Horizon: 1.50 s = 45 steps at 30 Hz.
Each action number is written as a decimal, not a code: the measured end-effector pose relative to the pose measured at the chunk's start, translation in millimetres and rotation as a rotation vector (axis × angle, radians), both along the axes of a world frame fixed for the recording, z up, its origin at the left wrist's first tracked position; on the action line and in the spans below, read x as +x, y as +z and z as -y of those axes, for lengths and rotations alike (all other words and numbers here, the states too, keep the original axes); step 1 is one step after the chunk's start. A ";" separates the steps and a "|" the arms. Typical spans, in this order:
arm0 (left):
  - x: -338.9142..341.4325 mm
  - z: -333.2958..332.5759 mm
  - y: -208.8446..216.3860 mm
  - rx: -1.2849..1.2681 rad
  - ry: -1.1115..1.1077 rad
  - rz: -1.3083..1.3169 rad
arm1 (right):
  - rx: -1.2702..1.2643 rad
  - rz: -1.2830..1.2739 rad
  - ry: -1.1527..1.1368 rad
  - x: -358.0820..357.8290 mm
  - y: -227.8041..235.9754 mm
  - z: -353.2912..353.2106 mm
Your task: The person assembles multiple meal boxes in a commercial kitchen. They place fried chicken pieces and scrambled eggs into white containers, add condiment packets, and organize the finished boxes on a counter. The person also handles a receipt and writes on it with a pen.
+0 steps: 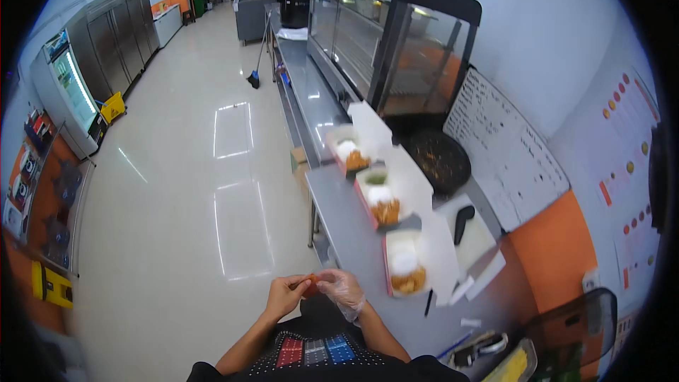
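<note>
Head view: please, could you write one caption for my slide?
Left hand and clear-gloved right hand hold a small reddish-orange item beside a metal table with three open food boxes.

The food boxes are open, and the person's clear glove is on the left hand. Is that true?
Not quite: the head view shows the clear glove on the right hand, not the left hand. The food boxes are open.

Looks like a commercial kitchen, large and brightly lit. Shows as much in a steel worktop (pixel 346 223) lined with open food boxes (pixel 412 170) holding white mounds (pixel 404 257) and fried pieces (pixel 409 282), a glass-sided display cabinet (pixel 387 56), a broad dark pan (pixel 463 170), tall steel cabinets (pixel 113 35), a lit glass-door fridge (pixel 74 85), and a clear plastic glove (pixel 349 298) on the right hand (pixel 341 288).
</note>
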<state>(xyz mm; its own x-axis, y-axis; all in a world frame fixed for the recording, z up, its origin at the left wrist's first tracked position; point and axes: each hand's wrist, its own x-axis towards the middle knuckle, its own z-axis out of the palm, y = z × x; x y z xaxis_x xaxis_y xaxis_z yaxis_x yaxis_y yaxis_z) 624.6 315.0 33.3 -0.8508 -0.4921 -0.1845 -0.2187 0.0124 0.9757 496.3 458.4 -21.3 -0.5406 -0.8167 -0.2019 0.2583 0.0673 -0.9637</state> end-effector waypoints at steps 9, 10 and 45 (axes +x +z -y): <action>-199.3 150.3 52.2 -0.188 0.114 -0.191 | 0.099 -0.873 -0.503 -210.8 65.8 149.1; -218.2 167.0 49.2 -0.227 0.096 -0.199 | 0.109 -0.914 -0.539 -231.0 72.3 164.8; -548.7 267.9 1.3 -0.369 -0.714 -0.310 | 0.855 -0.676 -1.561 -365.5 25.9 310.6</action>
